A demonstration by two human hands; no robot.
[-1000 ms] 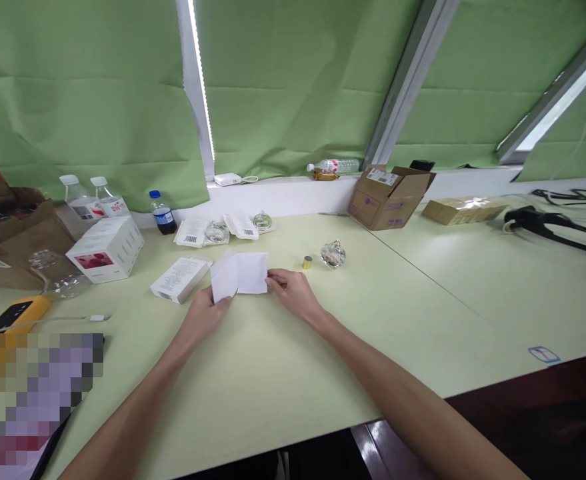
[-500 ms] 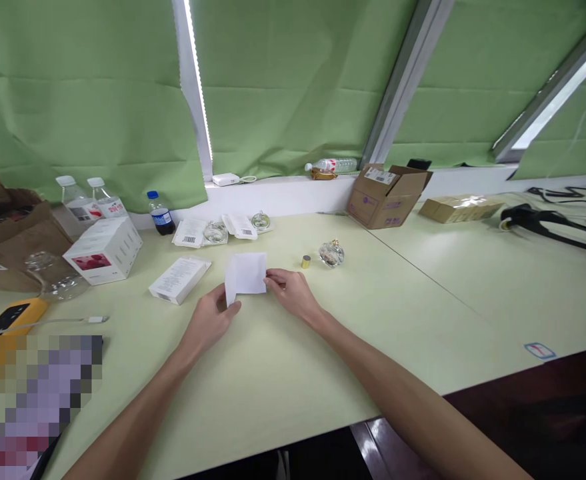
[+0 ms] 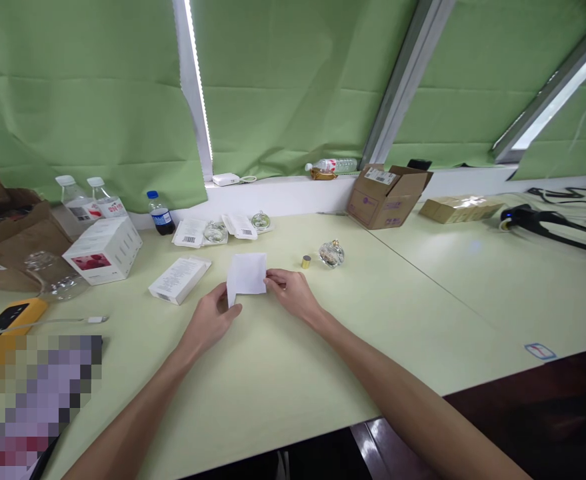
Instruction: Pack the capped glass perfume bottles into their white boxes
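A folded white sheet of paper or thin card [image 3: 250, 273] stands bent upright between my hands, its plain side towards me. My left hand [image 3: 213, 319] grips its left flap, thumb in front and the other fingers partly hidden behind. At the opposite edge, my right hand [image 3: 293, 290] pinches the sheet between thumb and fingertips. Beyond the right hand are a small gold cap [image 3: 306, 262] and a round clear glass bottle [image 3: 331, 254] with a gold neck. Left of the sheet lies a flat white printed box [image 3: 180, 280].
Behind the sheet lie white packs with round glass bottles [image 3: 215, 232]. To the left are a blue-capped drink bottle [image 3: 161, 215], a white carton [image 3: 103, 250] and a clear jar [image 3: 57, 277]. An open cardboard box [image 3: 387, 197] and a wrapped gold box [image 3: 460, 208] stand back right.
The left flap of the sheet has shifted very slightly to the right with my left hand. My right hand keeps its place, and a blue light now shows on the black device at right.
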